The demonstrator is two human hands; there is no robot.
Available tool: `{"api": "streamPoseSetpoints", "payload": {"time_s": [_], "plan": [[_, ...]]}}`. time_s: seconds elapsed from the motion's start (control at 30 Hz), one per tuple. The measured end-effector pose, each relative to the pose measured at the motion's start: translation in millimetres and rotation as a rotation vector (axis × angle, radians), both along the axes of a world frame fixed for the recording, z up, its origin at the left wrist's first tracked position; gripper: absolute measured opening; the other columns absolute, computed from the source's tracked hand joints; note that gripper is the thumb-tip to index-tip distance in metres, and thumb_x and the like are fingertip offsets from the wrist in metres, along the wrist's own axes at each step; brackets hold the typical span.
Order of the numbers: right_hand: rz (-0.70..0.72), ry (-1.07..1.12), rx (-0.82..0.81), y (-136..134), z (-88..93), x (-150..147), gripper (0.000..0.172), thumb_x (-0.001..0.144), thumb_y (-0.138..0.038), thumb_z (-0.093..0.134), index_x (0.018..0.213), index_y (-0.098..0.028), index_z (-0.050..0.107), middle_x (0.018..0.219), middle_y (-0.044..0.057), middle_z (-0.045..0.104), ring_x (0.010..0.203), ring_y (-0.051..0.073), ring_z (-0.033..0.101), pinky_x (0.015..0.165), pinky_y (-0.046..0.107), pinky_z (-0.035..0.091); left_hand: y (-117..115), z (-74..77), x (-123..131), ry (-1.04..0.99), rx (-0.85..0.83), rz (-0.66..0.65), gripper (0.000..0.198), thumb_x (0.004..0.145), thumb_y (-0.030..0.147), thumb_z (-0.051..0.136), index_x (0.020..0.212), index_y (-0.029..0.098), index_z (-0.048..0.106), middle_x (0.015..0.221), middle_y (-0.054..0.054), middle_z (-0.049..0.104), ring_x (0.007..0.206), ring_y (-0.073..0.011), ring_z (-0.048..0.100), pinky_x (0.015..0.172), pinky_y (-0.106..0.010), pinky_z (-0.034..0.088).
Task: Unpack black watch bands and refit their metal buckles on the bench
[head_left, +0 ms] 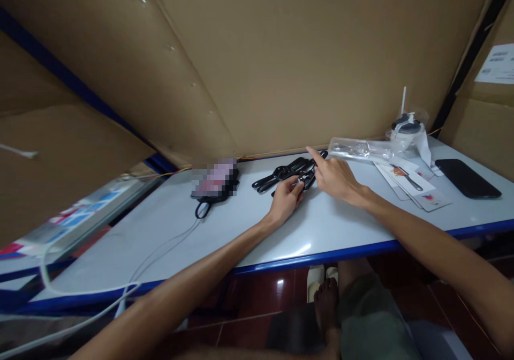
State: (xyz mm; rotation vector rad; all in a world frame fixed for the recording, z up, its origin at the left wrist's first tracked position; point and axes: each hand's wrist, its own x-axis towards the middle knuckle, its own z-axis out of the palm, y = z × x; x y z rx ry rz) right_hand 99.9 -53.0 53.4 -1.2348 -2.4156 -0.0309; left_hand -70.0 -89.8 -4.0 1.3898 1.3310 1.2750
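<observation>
My left hand (pixel 285 202) is closed around a black-handled tool (pixel 307 178) with a shiny metal part, held just above the table. Over the other end of this tool is my right hand (pixel 337 179), its index finger stretched out and its remaining fingers curled against the tool; the grip is partly hidden. Just behind my left hand, several similar black tools (pixel 277 175) lie in a loose pile. The exact kind of tool is too small and dark to make out.
Right of my hands are clear plastic packaging (pixel 361 148), printed cards (pixel 417 186), a bagged cup with a straw (pixel 405 129) and a black phone-like slab (pixel 468 178). A blurred-out device (pixel 214 180) with a cable sits left. Cardboard (pixel 281 65) walls the table's (pixel 160 231) back.
</observation>
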Motion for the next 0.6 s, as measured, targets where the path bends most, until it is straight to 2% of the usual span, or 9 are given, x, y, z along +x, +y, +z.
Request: {"api": "streamPoseSetpoints", "payload": {"time_s": [0.07, 0.13, 0.2, 0.27, 0.33, 0.4, 0.5, 0.53, 0.6], "plan": [[0.015, -0.017, -0.013, -0.5, 0.5, -0.6, 0.054, 0.095, -0.016, 0.047, 0.148, -0.011, 0.058, 0.094, 0.014, 0.08, 0.082, 0.023, 0.07, 0.074, 0.032, 0.046, -0.1, 0.0, 0.1, 0.001, 0.001, 0.003, 0.019, 0.087, 0.035, 0.066, 0.086, 0.017, 0.058, 0.049, 0.008, 0.048, 0.034, -0.0053, 0.032, 0.035, -0.018, 0.023], [0.057, -0.038, -0.048, -1.1, 1.2, -1.1, 0.043, 0.094, -0.016, 0.048, 0.128, -0.016, 0.075, 0.1, 0.013, 0.08, 0.089, 0.025, 0.071, 0.078, 0.033, 0.048, -0.4, 0.0, 0.3, 0.008, 0.004, 0.002, 0.019, 0.087, 0.034, 0.065, 0.088, 0.017, 0.06, 0.049, 0.008, 0.048, 0.034, -0.0054, 0.032, 0.035, -0.018, 0.023], [0.071, -0.032, -0.076, -1.5, 2.2, -1.2, 0.038, 0.094, -0.015, 0.048, 0.113, -0.019, 0.081, 0.105, 0.012, 0.08, 0.094, 0.026, 0.072, 0.081, 0.033, 0.049, -0.7, -0.1, 0.2, 0.018, 0.006, -0.002, 0.018, 0.087, 0.034, 0.064, 0.09, 0.016, 0.061, 0.049, 0.008, 0.048, 0.034, -0.0056, 0.033, 0.035, -0.017, 0.023], [0.026, 0.016, -0.067, -1.6, 3.2, -0.7, 0.042, 0.095, -0.016, 0.047, 0.126, -0.019, 0.076, 0.106, 0.012, 0.08, 0.095, 0.025, 0.072, 0.083, 0.033, 0.05, -0.8, -0.1, -0.1, 0.023, 0.004, -0.002, 0.019, 0.087, 0.035, 0.065, 0.089, 0.017, 0.06, 0.05, 0.008, 0.048, 0.034, -0.0054, 0.033, 0.035, -0.017, 0.023], [-0.024, 0.061, -0.049, -1.4, 3.6, -0.2, 0.052, 0.096, -0.016, 0.047, 0.147, -0.017, 0.061, 0.103, 0.012, 0.08, 0.093, 0.025, 0.072, 0.083, 0.032, 0.05, -0.7, -0.2, -0.5, 0.012, -0.003, 0.001, 0.02, 0.087, 0.036, 0.066, 0.087, 0.017, 0.058, 0.05, 0.008, 0.049, 0.034, -0.0051, 0.032, 0.035, -0.017, 0.023], [-0.012, 0.063, -0.065, -1.0, 3.2, -0.2, 0.054, 0.096, -0.016, 0.048, 0.148, -0.016, 0.06, 0.102, 0.013, 0.08, 0.092, 0.025, 0.072, 0.082, 0.032, 0.05, -0.5, -0.2, -0.6, -0.001, -0.007, 0.004, 0.022, 0.086, 0.038, 0.067, 0.086, 0.018, 0.058, 0.05, 0.008, 0.048, 0.034, -0.0052, 0.032, 0.034, -0.017, 0.023], [0.061, 0.054, -0.138, 0.1, 2.3, -1.3, 0.036, 0.092, -0.015, 0.052, 0.115, -0.018, 0.08, 0.102, 0.012, 0.08, 0.094, 0.026, 0.071, 0.081, 0.032, 0.049, -0.7, 0.2, -0.2, -0.005, -0.013, 0.003, 0.023, 0.086, 0.039, 0.068, 0.088, 0.018, 0.058, 0.05, 0.008, 0.048, 0.033, -0.0055, 0.032, 0.033, -0.017, 0.022], [0.069, 0.081, -0.154, 0.9, 2.1, -1.6, 0.032, 0.091, -0.014, 0.053, 0.105, -0.019, 0.081, 0.1, 0.011, 0.08, 0.094, 0.026, 0.071, 0.08, 0.032, 0.048, -1.0, 0.5, -0.1, -0.005, -0.016, 0.001, 0.024, 0.086, 0.039, 0.068, 0.088, 0.018, 0.058, 0.05, 0.008, 0.048, 0.033, -0.0056, 0.032, 0.032, -0.017, 0.021], [0.053, 0.195, -0.148, 4.0, 2.1, -1.2, 0.031, 0.091, -0.012, 0.052, 0.099, -0.018, 0.081, 0.095, 0.009, 0.079, 0.089, 0.023, 0.07, 0.078, 0.031, 0.047, -2.3, 1.5, 0.2, -0.013, -0.013, -0.002, 0.027, 0.087, 0.043, 0.066, 0.084, 0.019, 0.055, 0.051, 0.008, 0.048, 0.032, -0.0055, 0.032, 0.03, -0.017, 0.02]]}}
